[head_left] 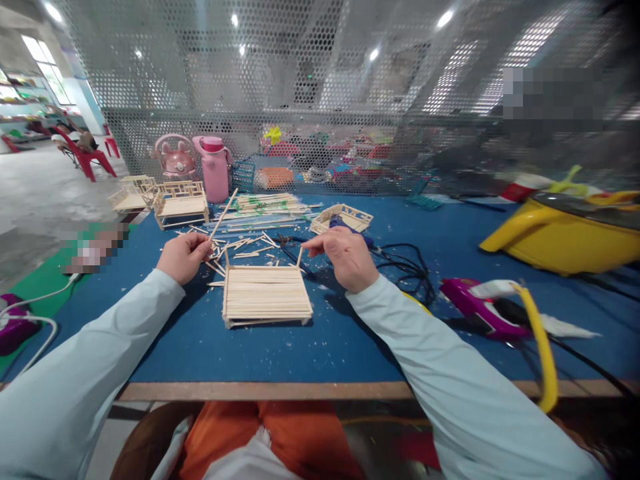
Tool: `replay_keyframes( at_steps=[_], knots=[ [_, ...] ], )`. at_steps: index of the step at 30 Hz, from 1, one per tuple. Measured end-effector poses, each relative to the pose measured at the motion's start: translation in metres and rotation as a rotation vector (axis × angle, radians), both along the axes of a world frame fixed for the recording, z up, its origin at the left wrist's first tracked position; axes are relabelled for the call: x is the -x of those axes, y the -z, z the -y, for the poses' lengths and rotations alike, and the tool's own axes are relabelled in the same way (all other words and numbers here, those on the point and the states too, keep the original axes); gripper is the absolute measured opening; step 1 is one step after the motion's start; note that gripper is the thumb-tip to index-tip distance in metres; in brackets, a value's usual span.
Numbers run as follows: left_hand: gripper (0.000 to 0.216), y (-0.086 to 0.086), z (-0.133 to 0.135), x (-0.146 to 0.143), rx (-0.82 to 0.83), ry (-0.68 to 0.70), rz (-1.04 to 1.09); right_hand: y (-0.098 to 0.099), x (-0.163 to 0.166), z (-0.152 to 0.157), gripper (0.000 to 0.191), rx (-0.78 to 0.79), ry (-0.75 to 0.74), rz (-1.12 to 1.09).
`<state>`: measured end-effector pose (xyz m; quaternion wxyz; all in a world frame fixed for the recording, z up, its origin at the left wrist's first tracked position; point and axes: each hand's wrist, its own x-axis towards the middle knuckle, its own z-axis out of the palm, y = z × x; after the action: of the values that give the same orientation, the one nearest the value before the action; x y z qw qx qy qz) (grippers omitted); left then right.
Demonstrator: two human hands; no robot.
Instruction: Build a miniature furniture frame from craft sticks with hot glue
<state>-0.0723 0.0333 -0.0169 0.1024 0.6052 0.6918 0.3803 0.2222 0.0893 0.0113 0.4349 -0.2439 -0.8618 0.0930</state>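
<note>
Head view is showing 2 bare hands working over a blue tabletop point(200, 357). Left hand point(183, 259) is pinching a thin pale wooden stick point(223, 215) between thumb and fingers, and the stick is slanting up and away to the right. Right hand point(353, 260) is curling most of its fingers while the index finger is reaching to the tip of a short pale wooden post point(299, 257); I honestly can't tell if it's gripping the post or just touching it. That post is standing at the far right corner of a small rectangular slatted wooden platform point(267, 293), which is sitting on the tabletop between the hands, near the front edge.

Loose pale wooden sticks point(270, 203) are lying behind it, plus 2 miniature wooden benches point(181, 208) at the back left and a pale hexagonal wooden frame point(365, 219) behind the right hand. A tall pink bottle point(215, 173) is standing near the benches, and a purple-and-white handheld tool point(463, 303) is lying off to the right.
</note>
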Motion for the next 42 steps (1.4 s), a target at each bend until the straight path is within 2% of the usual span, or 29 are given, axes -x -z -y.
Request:
replay_keyframes(
  at_steps=[10, 17, 22, 27, 37, 42],
  knots=[
    [0.028, 0.0000, 0.0004, -0.0005, 0.001, 0.003, 0.005, 0.0017, -0.0005, -0.0005, 0.059, -0.004, -0.016, 0.014],
    [0.029, -0.0023, 0.0020, -0.0019, 0.001, 0.003, -0.001, 0.0037, -0.0029, -0.0011, 0.057, 0.087, 0.024, -0.283],
    [0.029, -0.0027, 0.0017, -0.0024, 0.000, -0.011, 0.003, 0.0039, -0.0038, -0.0045, 0.041, 0.081, 0.124, -0.334],
    [0.029, -0.0036, 0.0017, -0.0030, 0.003, -0.010, 0.011, 0.0055, -0.0036, -0.0072, 0.037, 0.072, 0.134, -0.387],
    [0.028, 0.0003, 0.0010, -0.0003, -0.008, 0.001, 0.026, 0.0062, -0.0036, -0.0086, 0.034, 0.056, 0.160, -0.350],
    [0.029, 0.0015, -0.0001, 0.0005, -0.005, 0.004, 0.031, 0.0035, -0.0043, -0.0077, 0.022, -0.055, 0.133, -0.169]
  ],
)
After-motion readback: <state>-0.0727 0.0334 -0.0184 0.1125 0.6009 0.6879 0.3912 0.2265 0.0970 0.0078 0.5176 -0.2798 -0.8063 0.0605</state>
